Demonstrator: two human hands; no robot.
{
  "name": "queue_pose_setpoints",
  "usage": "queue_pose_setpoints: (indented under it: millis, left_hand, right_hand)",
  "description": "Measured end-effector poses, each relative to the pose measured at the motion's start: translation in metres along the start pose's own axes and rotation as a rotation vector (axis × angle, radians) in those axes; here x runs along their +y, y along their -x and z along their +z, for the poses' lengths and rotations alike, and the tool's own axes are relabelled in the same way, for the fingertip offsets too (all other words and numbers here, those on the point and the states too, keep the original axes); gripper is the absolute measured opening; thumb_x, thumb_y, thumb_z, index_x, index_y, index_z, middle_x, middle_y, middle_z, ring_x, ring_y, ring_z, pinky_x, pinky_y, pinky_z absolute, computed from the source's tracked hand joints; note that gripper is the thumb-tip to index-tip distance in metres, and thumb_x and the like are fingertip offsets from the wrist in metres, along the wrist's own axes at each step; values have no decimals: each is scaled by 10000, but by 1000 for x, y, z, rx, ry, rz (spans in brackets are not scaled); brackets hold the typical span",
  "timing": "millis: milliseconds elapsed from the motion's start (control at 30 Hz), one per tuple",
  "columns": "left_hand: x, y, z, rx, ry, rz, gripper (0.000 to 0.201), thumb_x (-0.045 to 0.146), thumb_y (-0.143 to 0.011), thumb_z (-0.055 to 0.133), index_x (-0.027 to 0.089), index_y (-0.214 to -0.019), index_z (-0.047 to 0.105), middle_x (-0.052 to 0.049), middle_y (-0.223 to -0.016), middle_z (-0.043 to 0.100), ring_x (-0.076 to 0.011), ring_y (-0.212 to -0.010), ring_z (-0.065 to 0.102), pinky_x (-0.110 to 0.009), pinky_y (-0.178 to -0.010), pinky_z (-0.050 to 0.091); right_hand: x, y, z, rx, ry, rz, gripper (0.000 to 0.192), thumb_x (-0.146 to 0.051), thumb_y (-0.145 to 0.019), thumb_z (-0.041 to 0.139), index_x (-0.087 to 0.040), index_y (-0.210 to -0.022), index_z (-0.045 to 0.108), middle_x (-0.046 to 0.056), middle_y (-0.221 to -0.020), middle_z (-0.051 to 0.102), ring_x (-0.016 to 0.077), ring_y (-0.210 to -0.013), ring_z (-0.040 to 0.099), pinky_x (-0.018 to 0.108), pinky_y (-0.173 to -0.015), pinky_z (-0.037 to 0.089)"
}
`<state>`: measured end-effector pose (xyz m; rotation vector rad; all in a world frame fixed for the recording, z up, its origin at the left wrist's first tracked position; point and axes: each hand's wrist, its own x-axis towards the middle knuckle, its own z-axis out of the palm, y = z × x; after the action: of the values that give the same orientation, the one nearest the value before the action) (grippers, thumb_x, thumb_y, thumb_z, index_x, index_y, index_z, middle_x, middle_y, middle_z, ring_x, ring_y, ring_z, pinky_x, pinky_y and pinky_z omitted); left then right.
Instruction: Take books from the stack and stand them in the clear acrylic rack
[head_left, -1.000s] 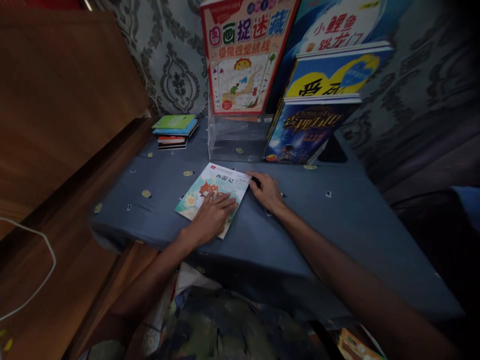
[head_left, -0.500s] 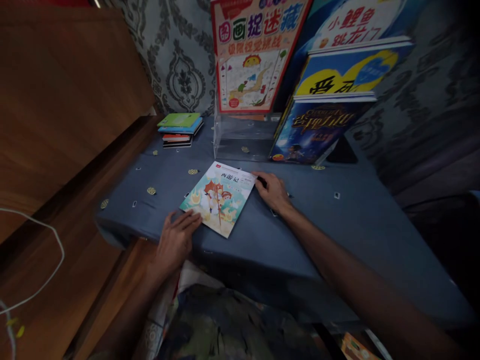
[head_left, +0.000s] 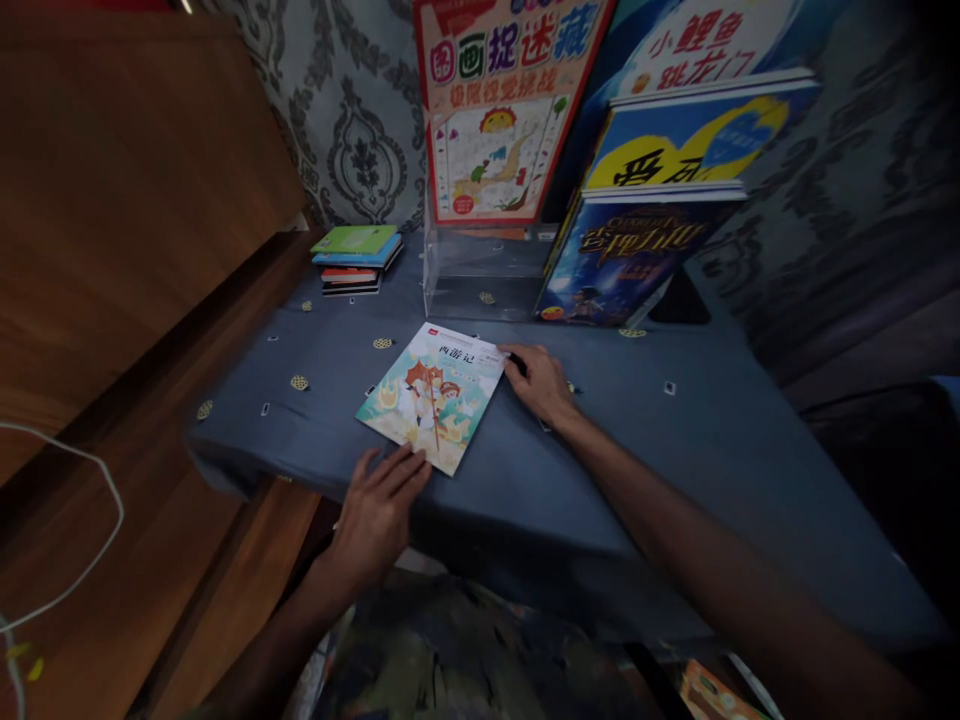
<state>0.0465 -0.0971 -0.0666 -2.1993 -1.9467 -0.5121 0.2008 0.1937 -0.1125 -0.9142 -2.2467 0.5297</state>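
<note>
A thin picture book [head_left: 435,395] with a cartoon figure on its cover lies flat on the blue cloth-covered table [head_left: 675,440]. My left hand [head_left: 379,510] rests at the table's front edge, its spread fingertips at the book's near corner. My right hand [head_left: 540,382] lies on the cloth at the book's far right corner, with a small dark object under its fingers that I cannot make out.
A small stack of books [head_left: 354,258] sits at the back left. A clear acrylic stand [head_left: 480,275] holds a large red-bordered book [head_left: 499,110] and several tall books [head_left: 637,250] lean beside it. A wooden board [head_left: 112,220] flanks the left.
My left hand has slid off the book's cover, first to its left edge, then to the near corner at the table's front. The right hand has stayed in place.
</note>
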Motion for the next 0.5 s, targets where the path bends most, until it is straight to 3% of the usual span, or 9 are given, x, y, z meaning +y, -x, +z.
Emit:
queue_pose_setpoints:
  millis: [167, 333, 500]
  left_hand:
    - [6, -15, 4, -79, 71, 47, 571, -16, -821, 442, 206, -1321, 605, -65, -1332, 673, -215, -1292, 582, -487, -1151, 341]
    - [-26, -43, 4, -164, -58, -83, 520, 26, -880, 436, 217, -1335, 601, -89, -1395, 624, -236, -1307, 572, -512, -1147, 348]
    - [-58, -88, 8, -239, -155, -219, 454, 91, -947, 413, 194, -1361, 566, -121, -1438, 582, -239, -1284, 587, -488, -1120, 376]
  right_hand:
    - [1, 0, 1, 1, -5, -13, 355, -224, -886, 499, -176, -1164, 716, 125, -1156, 747, 304, -1076, 648, 481, -949, 514]
    - [1, 0, 2, 8, -8, -2, 354, -219, -888, 497, -187, -1163, 718, 114, -1180, 744, 294, -1097, 647, 479, -972, 505]
    - [-1, -1, -1, -1, -36, 12, 368, -208, -889, 490, -187, -1178, 718, 109, -1188, 740, 284, -1112, 641, 457, -983, 493]
